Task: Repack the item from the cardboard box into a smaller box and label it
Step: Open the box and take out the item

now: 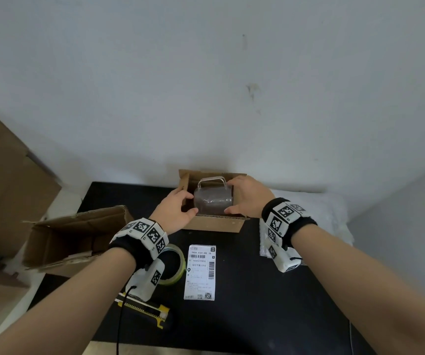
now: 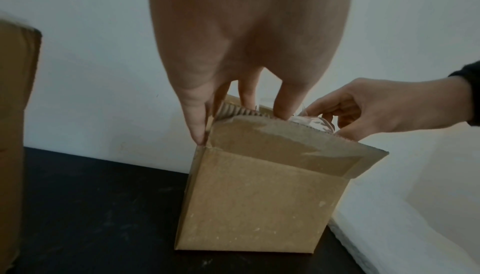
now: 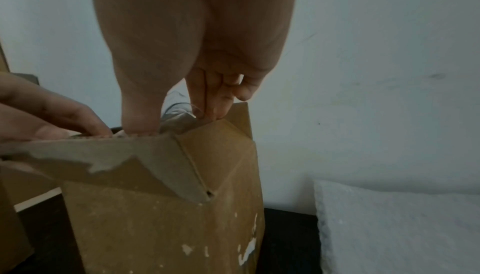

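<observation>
Now both hands, left hand (image 1: 178, 210) and right hand (image 1: 247, 197), grip a clear glass mug (image 1: 212, 201) inside the small open brown cardboard box (image 1: 216, 222).

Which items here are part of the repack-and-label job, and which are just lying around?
In the job:
- glass mug, gripped by left hand and right hand
- small box, mug going in
- larger open box
- shipping label
- tape roll

Lying about:
- yellow utility knife
- white foam wrap
- big cardboard far left
</observation>
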Demonstrator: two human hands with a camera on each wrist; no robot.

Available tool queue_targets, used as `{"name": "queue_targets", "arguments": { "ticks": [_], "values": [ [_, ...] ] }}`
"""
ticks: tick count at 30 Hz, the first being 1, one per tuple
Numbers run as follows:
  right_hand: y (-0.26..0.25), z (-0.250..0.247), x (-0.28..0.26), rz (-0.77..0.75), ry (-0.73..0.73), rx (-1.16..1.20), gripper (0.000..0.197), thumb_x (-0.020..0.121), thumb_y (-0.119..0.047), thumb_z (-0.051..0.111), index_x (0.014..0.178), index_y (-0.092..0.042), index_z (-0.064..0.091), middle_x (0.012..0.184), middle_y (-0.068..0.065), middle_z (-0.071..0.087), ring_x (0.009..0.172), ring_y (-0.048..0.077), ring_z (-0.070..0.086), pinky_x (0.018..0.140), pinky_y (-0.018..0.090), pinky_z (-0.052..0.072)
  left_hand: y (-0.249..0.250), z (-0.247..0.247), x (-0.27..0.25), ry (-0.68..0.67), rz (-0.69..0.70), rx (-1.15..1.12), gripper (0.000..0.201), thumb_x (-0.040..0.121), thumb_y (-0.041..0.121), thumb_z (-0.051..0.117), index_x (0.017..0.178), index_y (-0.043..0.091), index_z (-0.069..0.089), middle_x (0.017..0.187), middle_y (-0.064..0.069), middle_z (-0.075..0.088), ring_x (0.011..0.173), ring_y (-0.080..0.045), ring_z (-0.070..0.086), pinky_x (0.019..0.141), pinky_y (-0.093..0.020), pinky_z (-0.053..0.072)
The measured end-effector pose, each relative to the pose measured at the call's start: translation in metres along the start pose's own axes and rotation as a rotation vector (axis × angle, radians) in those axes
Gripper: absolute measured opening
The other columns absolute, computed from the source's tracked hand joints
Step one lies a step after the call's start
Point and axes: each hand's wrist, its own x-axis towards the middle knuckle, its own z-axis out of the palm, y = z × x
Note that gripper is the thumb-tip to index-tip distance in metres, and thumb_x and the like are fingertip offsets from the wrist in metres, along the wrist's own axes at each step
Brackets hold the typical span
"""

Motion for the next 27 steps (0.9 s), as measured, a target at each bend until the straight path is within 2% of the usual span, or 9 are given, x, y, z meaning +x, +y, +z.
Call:
{"name": "queue_targets", "arguments": {
  "ticks": [3, 7, 12, 16, 19, 23, 27],
  "values": [
    [-0.001, 0.001, 0.003, -0.025, 0.008, -0.085, 0.064, 0.070, -0.043, 0.076, 0.125, -0.019, 0.052, 0.130, 0.002, 0.051, 0.121, 0.020, 0.044, 0.102, 0.035, 0.038, -0.001, -0.001, -0.002, 0.020, -0.017, -0.027, 0.055, 0.087, 0.029, 0.064, 0.136, 0.017, 0.041, 0.142, -0.001, 0.041, 0.127, -0.017, 0.044, 0.096, -0.023, 0.034],
    [-0.003, 0.007, 0.006, -0.081, 0.002, -0.239, 0.066, 0.072, -0.047, 0.071, 0.126, -0.015, 0.050, 0.131, 0.003, 0.047, 0.121, 0.021, 0.042, 0.102, 0.034, 0.033, -0.004, 0.000, -0.003, 0.013, -0.012, -0.038, 0.058, 0.087, 0.031, 0.063, 0.138, 0.019, 0.039, 0.144, -0.001, 0.039, 0.129, -0.017, 0.042, 0.100, -0.026, 0.035],
    [-0.003, 0.012, 0.007, -0.085, 0.014, -0.323, 0.062, 0.074, -0.051, 0.067, 0.121, -0.012, 0.055, 0.128, 0.007, 0.041, 0.118, 0.024, 0.039, 0.098, 0.036, 0.036, -0.003, 0.002, -0.005, 0.022, -0.006, -0.030, 0.060, 0.088, 0.031, 0.062, 0.140, 0.019, 0.036, 0.146, 0.000, 0.036, 0.130, -0.017, 0.041, 0.100, -0.026, 0.035],
    [-0.003, 0.017, 0.008, -0.066, -0.009, -0.328, 0.058, 0.077, -0.052, 0.064, 0.119, -0.013, 0.057, 0.130, 0.008, 0.037, 0.120, 0.026, 0.037, 0.100, 0.039, 0.037, -0.003, 0.003, -0.007, 0.025, -0.013, -0.040, 0.061, 0.087, 0.032, 0.063, 0.141, 0.020, 0.034, 0.148, 0.001, 0.034, 0.131, -0.017, 0.040, 0.101, -0.027, 0.034],
    [-0.002, 0.017, 0.005, -0.041, -0.033, -0.258, 0.055, 0.081, -0.046, 0.063, 0.125, -0.015, 0.056, 0.135, 0.009, 0.033, 0.124, 0.027, 0.034, 0.103, 0.041, 0.036, -0.002, 0.003, -0.008, 0.032, -0.018, -0.049, 0.062, 0.087, 0.032, 0.063, 0.141, 0.020, 0.034, 0.146, 0.001, 0.036, 0.130, -0.017, 0.040, 0.099, -0.025, 0.034],
    [0.002, 0.011, -0.005, -0.012, 0.007, -0.135, 0.048, 0.086, -0.033, 0.060, 0.130, -0.014, 0.052, 0.142, 0.009, 0.029, 0.129, 0.027, 0.033, 0.107, 0.043, 0.035, 0.000, 0.003, -0.008, 0.041, -0.034, -0.056, 0.066, 0.086, 0.033, 0.065, 0.141, 0.019, 0.032, 0.146, 0.000, 0.036, 0.130, -0.018, 0.040, 0.101, -0.027, 0.035],
    [0.008, 0.004, -0.018, -0.001, 0.087, -0.184, 0.042, 0.089, -0.025, 0.056, 0.128, -0.012, 0.053, 0.148, 0.008, 0.027, 0.134, 0.026, 0.029, 0.110, 0.039, 0.031, 0.002, 0.004, -0.009, 0.049, -0.044, -0.054, 0.069, 0.085, 0.032, 0.066, 0.142, 0.017, 0.030, 0.146, -0.002, 0.037, 0.131, -0.019, 0.040, 0.103, -0.029, 0.034]
  ]
}}
